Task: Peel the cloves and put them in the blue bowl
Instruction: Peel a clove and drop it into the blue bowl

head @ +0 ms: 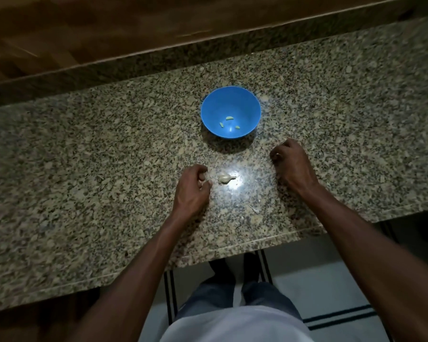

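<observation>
A blue bowl [208, 104] stands on the granite counter, with three small peeled cloves [229, 118] lying in its bottom. In front of it, under a bright glare, lies a pale unpeeled piece of garlic [224, 178]. My left hand [193, 187] rests on the counter just left of the garlic, fingers curled, fingertips almost at it. My right hand [290, 164] sits to the right of the bowl, knuckles up and fingers curled under. I see nothing held in either hand, and the inside of the right hand's curl is hidden.
The speckled granite counter [84, 169] runs left to right, with a raised ledge [109, 70] behind it and its front edge close to my body. A thin scrap of peel [253, 209] lies near that edge. The floor and my legs show below.
</observation>
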